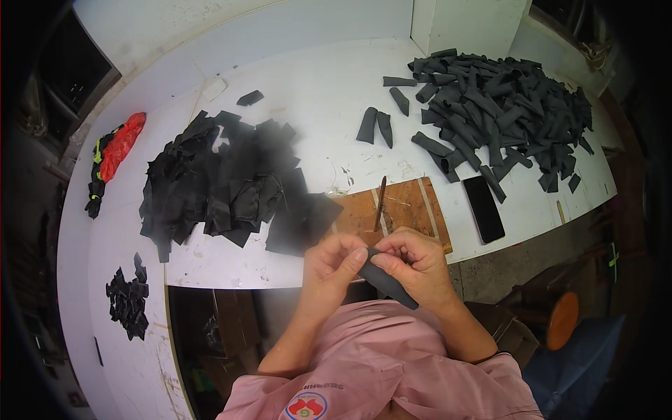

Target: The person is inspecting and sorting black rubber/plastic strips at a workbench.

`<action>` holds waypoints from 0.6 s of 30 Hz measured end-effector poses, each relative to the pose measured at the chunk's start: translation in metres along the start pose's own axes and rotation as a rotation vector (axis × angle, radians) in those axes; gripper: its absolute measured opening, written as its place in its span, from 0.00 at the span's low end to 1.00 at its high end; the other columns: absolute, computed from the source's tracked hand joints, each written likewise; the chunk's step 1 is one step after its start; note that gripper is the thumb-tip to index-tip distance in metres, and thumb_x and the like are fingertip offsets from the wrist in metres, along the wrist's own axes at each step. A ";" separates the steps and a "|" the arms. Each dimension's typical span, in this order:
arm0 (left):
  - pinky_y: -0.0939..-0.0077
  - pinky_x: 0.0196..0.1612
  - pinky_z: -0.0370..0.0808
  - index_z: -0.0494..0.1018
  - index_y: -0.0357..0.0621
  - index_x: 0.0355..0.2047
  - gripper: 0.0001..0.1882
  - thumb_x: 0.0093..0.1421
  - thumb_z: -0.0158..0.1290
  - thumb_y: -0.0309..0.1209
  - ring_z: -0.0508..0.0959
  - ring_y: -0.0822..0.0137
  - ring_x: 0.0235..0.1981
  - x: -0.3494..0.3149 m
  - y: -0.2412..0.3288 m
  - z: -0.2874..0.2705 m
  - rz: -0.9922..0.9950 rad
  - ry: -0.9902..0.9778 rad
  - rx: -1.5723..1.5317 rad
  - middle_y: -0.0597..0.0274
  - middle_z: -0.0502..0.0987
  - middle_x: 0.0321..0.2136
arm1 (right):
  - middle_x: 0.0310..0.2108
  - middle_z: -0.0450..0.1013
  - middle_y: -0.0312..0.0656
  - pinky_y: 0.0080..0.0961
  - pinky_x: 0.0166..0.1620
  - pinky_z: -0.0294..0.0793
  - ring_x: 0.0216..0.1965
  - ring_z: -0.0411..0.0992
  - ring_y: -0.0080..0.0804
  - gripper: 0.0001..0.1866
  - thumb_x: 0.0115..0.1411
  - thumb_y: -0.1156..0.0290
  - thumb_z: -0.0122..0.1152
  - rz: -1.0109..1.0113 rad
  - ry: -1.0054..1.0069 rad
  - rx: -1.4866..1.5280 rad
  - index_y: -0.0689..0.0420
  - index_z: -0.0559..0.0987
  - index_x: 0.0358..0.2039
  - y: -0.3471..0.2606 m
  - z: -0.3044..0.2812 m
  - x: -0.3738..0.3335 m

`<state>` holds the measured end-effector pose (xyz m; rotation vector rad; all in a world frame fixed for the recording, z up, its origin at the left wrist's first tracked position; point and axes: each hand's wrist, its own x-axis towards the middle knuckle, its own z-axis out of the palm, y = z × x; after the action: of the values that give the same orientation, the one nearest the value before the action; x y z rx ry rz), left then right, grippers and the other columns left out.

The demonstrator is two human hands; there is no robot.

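Between my two hands, just past the table's front edge, is a dark grey fabric tube (388, 283). My left hand (334, 262) pinches its upper end between thumb and fingers. Close beside it, my right hand (413, 266) grips the same end, thumb on top, while the tube's other end slants down to the right. Beyond my hands a brown wooden board (423, 203) lies on the table, with a thin dark reddish-brown stick (380, 203) standing up from it. A spread heap of flat black fabric pieces (238, 189) lies to the left of the board.
A big pile of dark rolled tubes (490, 105) covers the back right, with two loose tubes (374, 126) nearby. A black phone (483, 210) lies right of the board. Small black scraps (127, 297) and a red plastic bag (122, 148) sit on the left. A wooden stool (562, 320) stands lower right.
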<state>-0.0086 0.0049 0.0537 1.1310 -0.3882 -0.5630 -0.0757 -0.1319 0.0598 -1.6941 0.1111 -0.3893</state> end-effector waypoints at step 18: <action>0.77 0.25 0.64 0.67 0.37 0.24 0.01 0.50 0.47 0.21 0.67 0.64 0.21 0.006 -0.032 -0.001 0.439 0.226 0.553 0.57 0.68 0.20 | 0.19 0.63 0.46 0.34 0.21 0.62 0.18 0.64 0.44 0.04 0.53 0.77 0.49 -0.505 0.124 -0.553 0.62 0.64 0.25 0.016 0.034 0.004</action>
<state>-0.0104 -0.0082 0.0239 1.5625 -0.5956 0.0729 -0.0591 -0.1041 0.0413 -2.2424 -0.1377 -0.9041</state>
